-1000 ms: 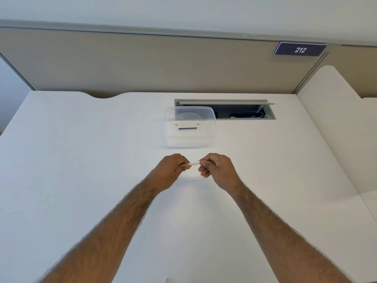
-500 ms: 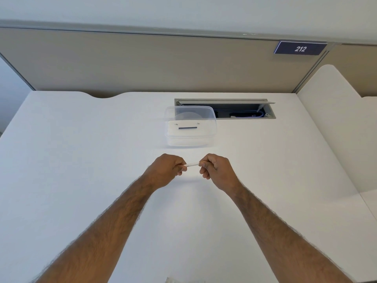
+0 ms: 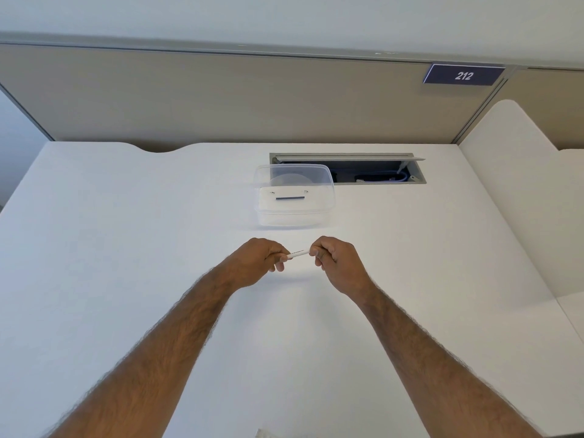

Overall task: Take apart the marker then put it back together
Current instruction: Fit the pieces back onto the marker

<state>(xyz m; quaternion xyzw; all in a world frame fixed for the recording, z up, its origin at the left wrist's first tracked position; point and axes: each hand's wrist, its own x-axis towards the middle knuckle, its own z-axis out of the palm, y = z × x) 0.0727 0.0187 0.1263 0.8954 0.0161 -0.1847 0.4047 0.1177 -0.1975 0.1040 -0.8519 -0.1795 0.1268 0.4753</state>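
A thin white marker (image 3: 297,253) is held level above the white desk (image 3: 126,248), a short stretch of its barrel showing between my two fists. My left hand (image 3: 257,262) is closed around its left end. My right hand (image 3: 335,263) is closed around its right end. Both ends of the marker are hidden inside my fingers, so I cannot tell whether the cap is on or off.
A clear plastic lidded box (image 3: 294,194) stands just beyond my hands. Behind it an open cable hatch (image 3: 376,172) is cut into the desk. A beige partition wall (image 3: 221,99) closes the back, and a white side panel (image 3: 518,191) rises at the right.
My hands have drawn slightly apart, so a little more of the white barrel shows between them. The marker has tilted a bit, right end up.
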